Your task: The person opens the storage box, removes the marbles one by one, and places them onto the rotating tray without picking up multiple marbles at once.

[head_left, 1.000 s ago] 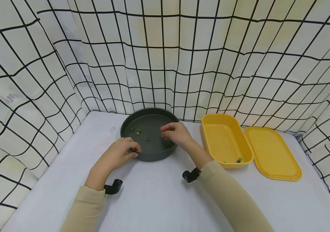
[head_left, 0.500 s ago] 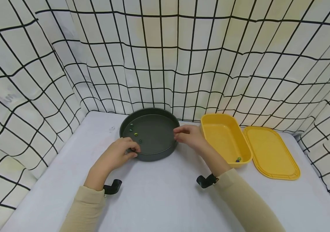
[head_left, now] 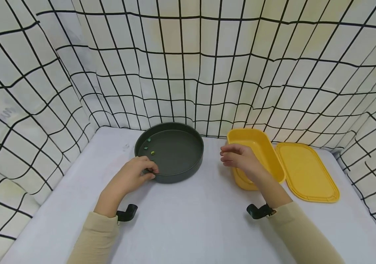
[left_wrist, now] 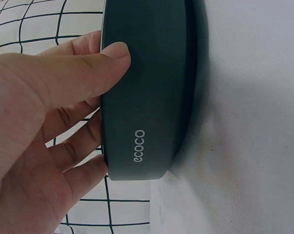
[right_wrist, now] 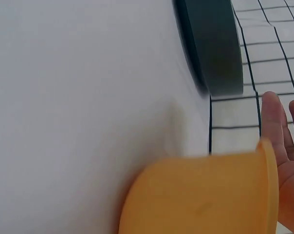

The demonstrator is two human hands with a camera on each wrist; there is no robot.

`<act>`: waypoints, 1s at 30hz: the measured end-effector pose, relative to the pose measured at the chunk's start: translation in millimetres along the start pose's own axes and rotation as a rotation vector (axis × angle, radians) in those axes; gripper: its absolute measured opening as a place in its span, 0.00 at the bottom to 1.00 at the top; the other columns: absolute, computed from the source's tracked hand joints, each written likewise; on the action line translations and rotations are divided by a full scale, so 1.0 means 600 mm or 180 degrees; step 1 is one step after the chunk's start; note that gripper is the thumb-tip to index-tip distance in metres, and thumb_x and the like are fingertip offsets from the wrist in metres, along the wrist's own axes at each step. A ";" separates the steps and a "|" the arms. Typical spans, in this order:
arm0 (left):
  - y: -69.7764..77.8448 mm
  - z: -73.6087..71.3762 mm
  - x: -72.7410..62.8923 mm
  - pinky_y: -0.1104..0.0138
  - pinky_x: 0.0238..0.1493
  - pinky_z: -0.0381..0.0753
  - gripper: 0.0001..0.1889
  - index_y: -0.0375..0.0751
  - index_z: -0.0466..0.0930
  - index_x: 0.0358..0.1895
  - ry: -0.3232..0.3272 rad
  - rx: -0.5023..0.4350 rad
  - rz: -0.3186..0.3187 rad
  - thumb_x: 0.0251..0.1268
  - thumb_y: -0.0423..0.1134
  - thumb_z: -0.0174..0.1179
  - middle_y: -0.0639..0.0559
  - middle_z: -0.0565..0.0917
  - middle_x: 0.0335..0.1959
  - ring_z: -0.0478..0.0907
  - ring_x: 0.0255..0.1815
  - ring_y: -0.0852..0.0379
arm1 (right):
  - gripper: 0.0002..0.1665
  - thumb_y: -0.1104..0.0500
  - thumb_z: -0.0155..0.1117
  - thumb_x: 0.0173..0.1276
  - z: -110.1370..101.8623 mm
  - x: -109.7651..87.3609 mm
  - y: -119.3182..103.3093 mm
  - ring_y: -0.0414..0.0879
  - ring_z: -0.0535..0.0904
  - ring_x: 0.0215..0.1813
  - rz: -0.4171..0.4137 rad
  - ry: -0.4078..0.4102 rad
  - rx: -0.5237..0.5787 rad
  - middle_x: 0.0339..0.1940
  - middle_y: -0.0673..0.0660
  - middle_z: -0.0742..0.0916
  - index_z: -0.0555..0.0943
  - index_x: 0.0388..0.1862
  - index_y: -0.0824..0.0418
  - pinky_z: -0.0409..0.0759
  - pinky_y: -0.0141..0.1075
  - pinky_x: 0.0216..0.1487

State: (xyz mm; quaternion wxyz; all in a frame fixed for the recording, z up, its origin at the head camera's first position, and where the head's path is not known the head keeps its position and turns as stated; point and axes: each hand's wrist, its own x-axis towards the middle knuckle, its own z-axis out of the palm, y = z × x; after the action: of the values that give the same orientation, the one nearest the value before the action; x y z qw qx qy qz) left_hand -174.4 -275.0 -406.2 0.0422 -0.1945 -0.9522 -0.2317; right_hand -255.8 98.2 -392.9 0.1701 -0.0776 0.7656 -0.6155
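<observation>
My left hand [head_left: 138, 171] grips the near-left rim of a round dark green pan [head_left: 182, 154]. In the left wrist view the thumb presses the pan's outer wall [left_wrist: 147, 97], which bears the letters "ecoco", and the fingers go over the rim. Inside the pan's left side lie a yellow marble [head_left: 152, 153] and two green marbles [head_left: 146, 148]. My right hand [head_left: 242, 159] hovers above the left edge of a yellow tub [head_left: 257, 137]. Its thumb and fingers look extended and apart, and nothing shows between them. The wrist hides the tub's near end.
A flat yellow lid [head_left: 308, 172] lies to the right of the tub. White cloth [head_left: 188, 220] covers the table. White walls with a black grid [head_left: 188, 69] stand close behind and at both sides.
My right hand has moved right, from over the pan to over the yellow tub. The marbles in the pan have rolled leftward; one no longer shows. My left hand stays on the rim.
</observation>
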 end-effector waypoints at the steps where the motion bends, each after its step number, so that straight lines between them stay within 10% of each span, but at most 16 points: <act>1: 0.000 0.000 0.000 0.58 0.45 0.76 0.08 0.51 0.86 0.37 0.0001 0.0000 0.0005 0.59 0.32 0.71 0.59 0.80 0.35 0.76 0.41 0.56 | 0.19 0.57 0.62 0.74 -0.009 -0.002 0.002 0.61 0.80 0.60 -0.0014 0.0017 -0.0014 0.60 0.66 0.81 0.77 0.60 0.64 0.83 0.38 0.54; 23: 0.007 -0.005 -0.001 0.58 0.44 0.77 0.07 0.49 0.86 0.38 0.0014 -0.0053 -0.0011 0.58 0.32 0.71 0.57 0.81 0.36 0.77 0.40 0.55 | 0.26 0.53 0.58 0.77 -0.129 -0.044 0.038 0.58 0.81 0.57 0.0101 0.0027 -0.0902 0.62 0.68 0.79 0.72 0.66 0.66 0.84 0.40 0.54; 30: 0.006 -0.004 -0.002 0.58 0.44 0.77 0.07 0.48 0.86 0.37 0.0057 -0.0060 0.0053 0.58 0.32 0.71 0.57 0.80 0.35 0.77 0.40 0.55 | 0.22 0.52 0.60 0.75 -0.143 -0.047 0.043 0.53 0.82 0.48 0.0135 -0.0051 -0.1847 0.56 0.65 0.82 0.77 0.61 0.62 0.85 0.41 0.47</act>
State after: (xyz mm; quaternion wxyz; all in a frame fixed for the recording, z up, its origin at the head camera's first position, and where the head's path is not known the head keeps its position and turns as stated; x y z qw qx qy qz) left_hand -171.9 -273.5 -402.9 0.0509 -0.2008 -0.9479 -0.2420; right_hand -258.0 192.0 -397.8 0.1597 -0.1119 0.9098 -0.3665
